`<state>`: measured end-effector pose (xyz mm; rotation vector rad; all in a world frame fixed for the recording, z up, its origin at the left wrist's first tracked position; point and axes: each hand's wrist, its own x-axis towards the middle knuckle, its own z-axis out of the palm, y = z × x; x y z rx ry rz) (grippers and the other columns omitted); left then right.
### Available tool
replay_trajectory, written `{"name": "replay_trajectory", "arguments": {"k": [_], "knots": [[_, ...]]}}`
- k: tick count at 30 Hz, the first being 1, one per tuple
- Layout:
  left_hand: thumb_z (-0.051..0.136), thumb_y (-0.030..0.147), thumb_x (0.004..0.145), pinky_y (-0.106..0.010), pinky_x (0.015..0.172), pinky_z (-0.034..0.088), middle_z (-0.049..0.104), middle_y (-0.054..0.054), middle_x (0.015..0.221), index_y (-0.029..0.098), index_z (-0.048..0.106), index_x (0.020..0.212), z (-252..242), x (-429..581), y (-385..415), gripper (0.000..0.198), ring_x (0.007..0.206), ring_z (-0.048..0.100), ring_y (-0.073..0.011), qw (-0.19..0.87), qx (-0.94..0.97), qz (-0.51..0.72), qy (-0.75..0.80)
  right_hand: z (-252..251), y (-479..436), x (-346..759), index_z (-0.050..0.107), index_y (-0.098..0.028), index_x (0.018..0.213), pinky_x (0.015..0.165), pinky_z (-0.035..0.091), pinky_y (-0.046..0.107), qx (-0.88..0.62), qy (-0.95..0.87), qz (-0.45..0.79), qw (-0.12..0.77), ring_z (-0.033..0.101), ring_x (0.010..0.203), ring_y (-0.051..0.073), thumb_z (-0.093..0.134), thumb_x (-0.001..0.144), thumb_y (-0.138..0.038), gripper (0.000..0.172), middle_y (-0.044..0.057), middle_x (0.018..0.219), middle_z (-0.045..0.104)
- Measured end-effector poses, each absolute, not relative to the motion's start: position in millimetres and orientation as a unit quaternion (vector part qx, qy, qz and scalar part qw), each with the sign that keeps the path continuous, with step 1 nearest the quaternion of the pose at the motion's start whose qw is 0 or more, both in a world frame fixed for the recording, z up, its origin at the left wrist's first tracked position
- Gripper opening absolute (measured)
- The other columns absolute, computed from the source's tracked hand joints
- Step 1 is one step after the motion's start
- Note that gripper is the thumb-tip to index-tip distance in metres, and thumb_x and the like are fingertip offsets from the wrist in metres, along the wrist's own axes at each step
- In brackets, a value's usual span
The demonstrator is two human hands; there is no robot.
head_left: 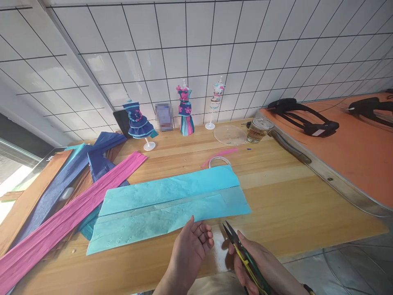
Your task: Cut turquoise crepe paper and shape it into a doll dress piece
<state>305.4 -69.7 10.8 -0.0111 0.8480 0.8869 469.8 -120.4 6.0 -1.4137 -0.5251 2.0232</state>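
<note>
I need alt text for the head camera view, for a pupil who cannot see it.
A right hand holds thread snips beside an empty, loosely curled left hand, near a turquoise sheet lying on a wooden table. Three small dressed mannequins stand behind it, and a pink strip lies to the left.

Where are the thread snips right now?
In the head view, the thread snips are at bottom centre-right, held in the right hand, beside the left hand and just below the light-blue sheet.
</note>
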Motion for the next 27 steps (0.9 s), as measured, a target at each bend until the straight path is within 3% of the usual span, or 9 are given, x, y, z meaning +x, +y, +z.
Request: {"name": "replay_trajectory", "arguments": {"k": [14, 21, 27], "knots": [[0.038, 0.025, 0.090, -0.022, 0.048, 0.038, 0.054, -0.006, 0.062, 0.006, 0.058, 0.063, 15, 295, -71, 0.038, 0.051, 0.049, -0.0112, 0.814, 0.039, 0.407, 0.414, 1, -112, 428, 0.052, -0.014, 0.072, 0.024, 0.030, 0.016, -0.506, -0.182, 0.785, 0.307, 0.031, 0.020, 0.004, 0.031, 0.080, -0.067, 0.058, -0.002, 0.037, 0.052], [0.037, 0.029, 0.090, -0.018, 0.043, 0.030, 0.047, -0.003, 0.050, 0.006, 0.056, 0.055, 18, 288, -69, 0.047, 0.042, 0.045, -0.0089, 0.817, 0.031, 0.385, 0.428, 1, -111, 419, 0.053, -0.012, 0.090, 0.030, 0.043, 0.021, -0.439, -0.166, 0.819, 0.330, 0.043, 0.027, 0.007, 0.032, 0.079, -0.068, 0.060, 0.003, 0.050, 0.062], [0.039, 0.031, 0.089, -0.018, 0.041, 0.025, 0.042, -0.001, 0.043, 0.008, 0.054, 0.050, 12, 286, -71, 0.048, 0.037, 0.037, -0.0071, 0.826, 0.038, 0.375, 0.420, -4, -109, 416, 0.054, -0.009, 0.107, 0.032, 0.044, 0.022, -0.422, -0.158, 0.825, 0.341, 0.048, 0.030, 0.008, 0.035, 0.083, -0.060, 0.060, 0.009, 0.067, 0.068]]}}
